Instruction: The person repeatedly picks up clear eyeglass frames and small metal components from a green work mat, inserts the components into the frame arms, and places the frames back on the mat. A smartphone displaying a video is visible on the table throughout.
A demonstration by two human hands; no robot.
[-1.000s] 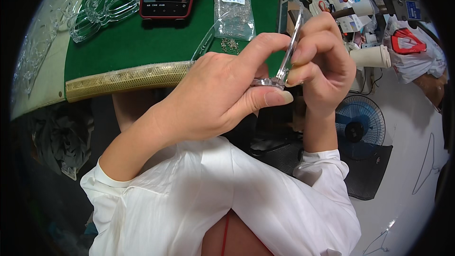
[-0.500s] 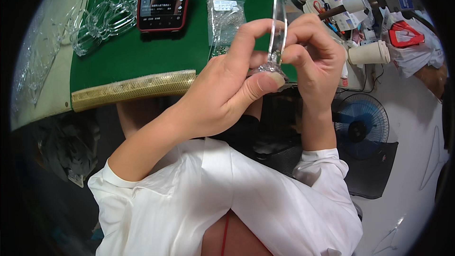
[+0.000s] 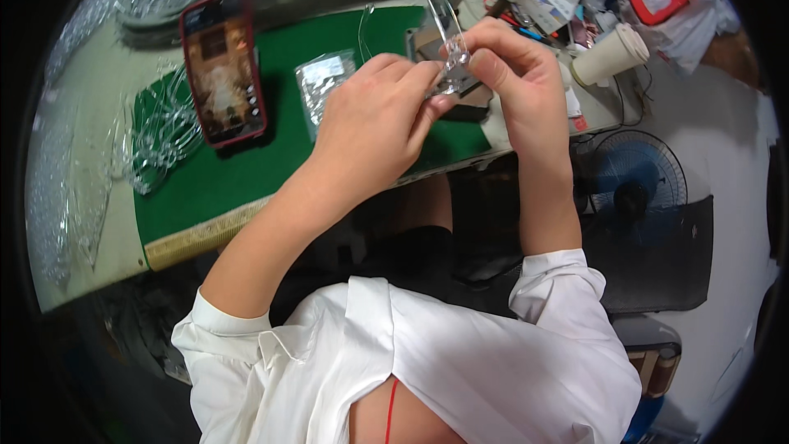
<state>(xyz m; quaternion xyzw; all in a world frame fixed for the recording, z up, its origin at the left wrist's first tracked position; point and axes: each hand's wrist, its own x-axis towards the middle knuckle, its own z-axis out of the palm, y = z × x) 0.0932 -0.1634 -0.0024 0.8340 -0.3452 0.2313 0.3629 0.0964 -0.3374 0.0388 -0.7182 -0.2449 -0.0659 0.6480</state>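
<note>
As the head view tips and swings round, both hands come away from the near edge of the bench (image 3: 94, 271) and now sit further up, over the green mat (image 3: 283, 82); the clear plastic frame (image 3: 457, 54) comes with them, held between them toward one o'clock from the middle of the view.

The left hand (image 3: 370, 111) is closed on the frame's near part, thumb against fingers, though the fingers partly hide where they press; the right hand (image 3: 522, 86) pinches the corner with thumb and forefinger; neither has let go. The frame's long thin arm, nearly upright half a second ago, now leans toward eleven o'clock.

This looks like a change of angle rather than an end to the handling; the corner appears to be the part being worked, but whether anything about it has altered I cannot tell.

Round about, the red-cased phone (image 3: 223, 70) stands at ten o'clock, its screen showing a different picture; the small clear bag (image 3: 325, 82) lies at eleven, just beside the left hand; the tangle of clear pieces (image 3: 160, 144) spreads between nine and ten; the pale cup (image 3: 612, 55) tilts at two.
</note>
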